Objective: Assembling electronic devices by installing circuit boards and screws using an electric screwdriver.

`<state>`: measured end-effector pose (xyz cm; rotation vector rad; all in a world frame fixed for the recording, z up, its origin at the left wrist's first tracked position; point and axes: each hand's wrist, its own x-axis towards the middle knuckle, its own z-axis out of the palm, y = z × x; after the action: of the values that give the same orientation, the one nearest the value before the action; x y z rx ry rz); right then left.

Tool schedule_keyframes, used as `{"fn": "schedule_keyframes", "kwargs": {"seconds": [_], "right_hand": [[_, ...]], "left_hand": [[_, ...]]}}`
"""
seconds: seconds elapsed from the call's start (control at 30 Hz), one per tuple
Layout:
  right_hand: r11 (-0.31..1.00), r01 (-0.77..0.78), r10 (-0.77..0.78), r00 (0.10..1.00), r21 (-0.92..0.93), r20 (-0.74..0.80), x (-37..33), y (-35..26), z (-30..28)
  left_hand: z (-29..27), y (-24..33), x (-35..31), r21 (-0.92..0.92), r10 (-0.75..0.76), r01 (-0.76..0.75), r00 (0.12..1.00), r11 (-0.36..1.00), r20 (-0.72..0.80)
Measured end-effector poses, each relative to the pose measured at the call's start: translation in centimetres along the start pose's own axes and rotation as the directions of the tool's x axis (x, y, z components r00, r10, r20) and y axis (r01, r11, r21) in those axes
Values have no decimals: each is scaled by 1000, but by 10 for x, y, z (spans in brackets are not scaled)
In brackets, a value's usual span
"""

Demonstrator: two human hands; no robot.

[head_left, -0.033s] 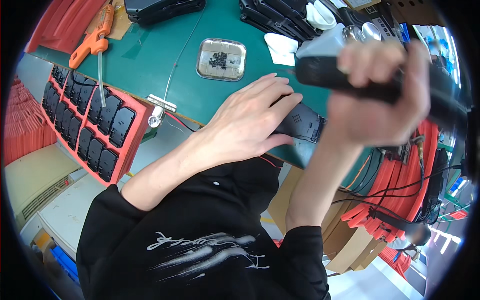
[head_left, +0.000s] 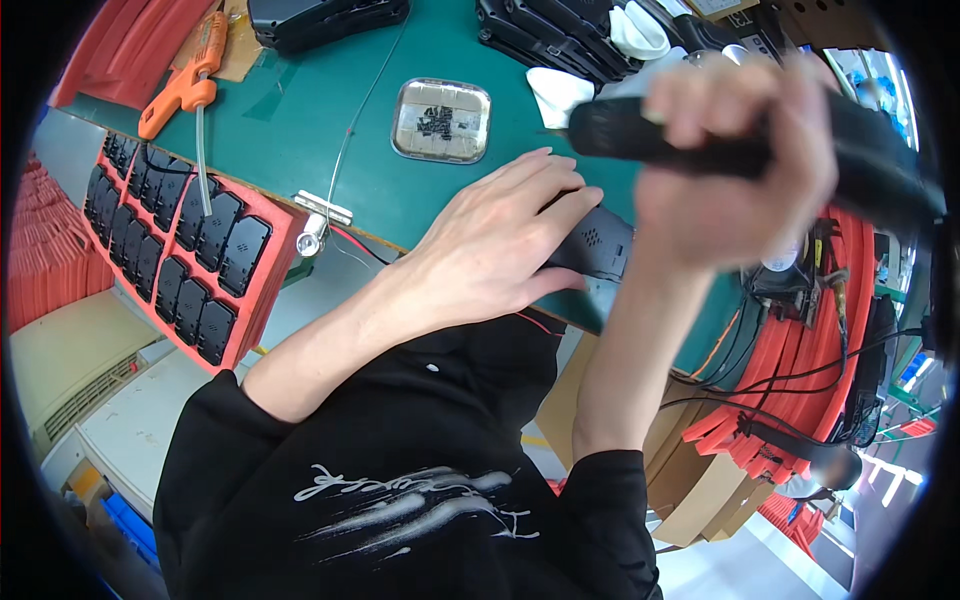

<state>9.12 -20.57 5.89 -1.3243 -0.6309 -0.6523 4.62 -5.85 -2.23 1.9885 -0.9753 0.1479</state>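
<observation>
My left hand (head_left: pixel 505 230) lies over a black plastic housing (head_left: pixel 600 245) at the bench's near edge. Its fingers curl over the far side and the thumb sits on the near side; most of the housing is hidden beneath it. Raised above the bench, my right hand (head_left: pixel 735 165) is wrapped round a thick black electric screwdriver (head_left: pixel 620 130), smeared by motion. A thin shaft pokes out of the tool's left end, apart from the housing. Beyond my left hand stands a square metal tray (head_left: pixel 400 125) with small dark pieces in it.
On the green bench (head_left: pixel 300 110), an orange glue gun (head_left: pixel 190 90) lies far left. A red foam tray (head_left: pixel 265 300) of black housings sits off the left edge. White cloth (head_left: pixel 557 97) and stacked black cases (head_left: pixel 545 40) are at the back. Cables (head_left: pixel 780 380) hang at right.
My right hand and the screwdriver have shifted left and slightly up. My left hand stays on the housing.
</observation>
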Motion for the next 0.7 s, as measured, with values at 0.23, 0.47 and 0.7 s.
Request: {"fn": "schedule_keyframes", "kwargs": {"seconds": [0.23,0.47,0.7], "right_hand": [[942,-169,242,941,290,-237,4,30,56],[954,-188,201,979,235,-34,1,32,33],[947,-94,100,995,308,-2,-4,-58,-16]], "left_hand": [[-6,1,1,-27,-16,16,1000,999,21],[-4,1,1,-57,-15,14,1000,998,-11],[1,-6,2,-241,-14,-25,987,970,-159]]}}
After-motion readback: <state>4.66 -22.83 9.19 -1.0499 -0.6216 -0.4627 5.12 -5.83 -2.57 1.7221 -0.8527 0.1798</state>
